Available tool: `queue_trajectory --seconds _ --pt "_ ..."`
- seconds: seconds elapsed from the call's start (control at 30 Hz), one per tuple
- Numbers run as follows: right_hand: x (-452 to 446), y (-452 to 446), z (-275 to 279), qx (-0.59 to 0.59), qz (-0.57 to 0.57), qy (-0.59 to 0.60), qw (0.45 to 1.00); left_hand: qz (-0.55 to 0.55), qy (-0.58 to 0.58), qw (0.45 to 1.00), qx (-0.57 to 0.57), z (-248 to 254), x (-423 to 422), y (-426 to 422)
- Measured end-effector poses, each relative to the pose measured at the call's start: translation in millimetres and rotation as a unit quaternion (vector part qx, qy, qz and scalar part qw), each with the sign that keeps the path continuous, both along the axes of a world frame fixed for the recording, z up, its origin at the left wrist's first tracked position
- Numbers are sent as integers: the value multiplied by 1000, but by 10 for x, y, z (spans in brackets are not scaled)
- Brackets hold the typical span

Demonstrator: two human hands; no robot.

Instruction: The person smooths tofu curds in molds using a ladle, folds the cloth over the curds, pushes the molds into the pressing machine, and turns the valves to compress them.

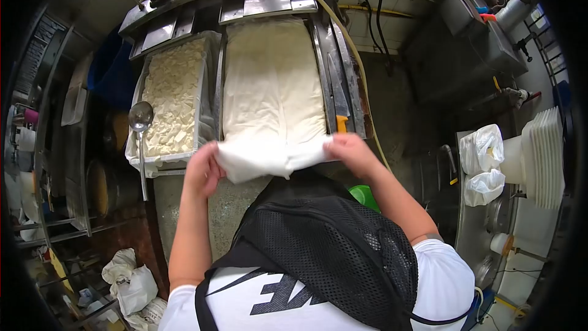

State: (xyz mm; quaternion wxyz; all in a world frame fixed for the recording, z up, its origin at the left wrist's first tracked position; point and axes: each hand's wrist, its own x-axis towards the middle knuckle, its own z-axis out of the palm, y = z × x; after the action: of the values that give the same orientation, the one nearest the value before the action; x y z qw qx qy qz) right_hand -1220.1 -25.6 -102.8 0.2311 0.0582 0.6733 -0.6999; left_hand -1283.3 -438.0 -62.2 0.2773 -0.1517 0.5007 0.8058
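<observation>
Where the cloth [263, 158] ends, left hand [203, 169] and right hand [353, 152] grip its near edge, well apart.

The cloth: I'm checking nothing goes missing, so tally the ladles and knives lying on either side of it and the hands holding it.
Ladle: 1
Knife: 1
Hands on the cloth: 2, left hand and right hand
Total: 4

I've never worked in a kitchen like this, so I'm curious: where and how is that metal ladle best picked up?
Probably by the lower handle, from the person's side: the ladle's bowl lies at the far end, while the long, straight handle juts past the tray's near rim toward the person.
</observation>
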Motion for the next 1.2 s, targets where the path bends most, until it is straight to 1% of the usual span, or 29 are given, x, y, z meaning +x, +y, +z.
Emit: queue_trajectory --seconds 0.03,0.07,0.1,0.13,0.17,0.2,0.23,0.27,0.3,0.33,0.37,0.4,0.43,0.53,0.6,0.67,0.73,0.8,0.87,0.9,0.93,0.97,1.0,1.03,1.07,1.1,1.13,1.17,1.2 --pt "-170 -136 217 -187 -120 -33 974 21 30 999 33 -28 -271 18" --pt "-327 -180 383 -274 -171 -14 946 40 59 995 67 -80 -554 50" --pt "-476 -123 303 -228 -195 20 954 44 71 996 7 -127 -811 76" --pt "-593 -82 263 -149 -222 41 963 50 84 994 -53 -198 -1003 86" --pt "-724 -24 73 -23 -228 89 969 48 85 994 -50 -339 -1145 67" --pt "-802 30 -199 104 -231 135 958 31 203 938 -279 -530 -1275 47" --pt "-833 87 -494 208 -209 148 944 15 309 816 -488 -702 -1363 50" --pt "-865 127 -668 311 -184 158 919 14 310 818 -485 -847 -1396 65" --pt "-843 49 -625 358 -171 117 910 -7 314 762 -566 -950 -1385 85" --pt "-858 -23 -699 362 -171 77 913 -28 316 699 -641 -1041 -1380 86" --pt "-860 -103 -728 355 -180 68 915 -68 247 730 -634 -983 -1344 143" --pt "-855 -162 -781 348 -187 59 917 -66 247 730 -633 -989 -1334 155" --pt "-818 -220 -879 361 -231 125 895 -71 252 735 -626 -990 -1324 150" --pt "-732 -240 -821 359 -220 142 896 -80 267 741 -611 -1026 -1201 101" --pt "-621 -277 -844 364 -235 166 886 -84 290 743 -597 -1018 -1132 70" --pt "-475 -307 -737 363 -228 144 892 -85 278 756 -587 -932 -970 75" --pt "-331 -357 -596 336 -225 133 905 -92 267 762 -582 -869 -811 59" --pt "-193 -367 -550 348 -215 103 907 -101 261 771 -572 -865 -694 15" --pt "-136 -344 -531 335 -222 95 911 -124 232 772 -579 -776 -610 5" --pt "-149 -298 -539 337 -206 43 918 -125 232 772 -578 -698 -648 -2" --pt "-181 -229 -556 338 -190 -10 922 -154 218 773 -576 -614 -689 -10" --pt "-292 -117 -623 344 -169 -35 923 -185 205 772 -573 -563 -748 -21" --pt "-508 -120 -473 370 -192 18 909 -188 204 773 -571 -552 -895 -24" --pt "-753 -23 -586 389 -217 90 891 -162 269 769 -557 -546 -1126 -18" --pt "-1096 70 -498 404 -211 105 884 -136 333 761 -540 -531 -1389 5" --pt "-1468 186 -527 388 -215 145 885 -99 384 752 -526 -489 -1694 70" --pt "-1862 244 -437 420 -205 208 859 -62 433 741 -509 -466 -2059 152" --pt "-2254 300 -469 454 -201 273 824 -44 515 686 -512 -554 -2501 182" --pt "-2664 300 -409 449 -200 302 817 -8 560 652 -511 -660 -2955 252"
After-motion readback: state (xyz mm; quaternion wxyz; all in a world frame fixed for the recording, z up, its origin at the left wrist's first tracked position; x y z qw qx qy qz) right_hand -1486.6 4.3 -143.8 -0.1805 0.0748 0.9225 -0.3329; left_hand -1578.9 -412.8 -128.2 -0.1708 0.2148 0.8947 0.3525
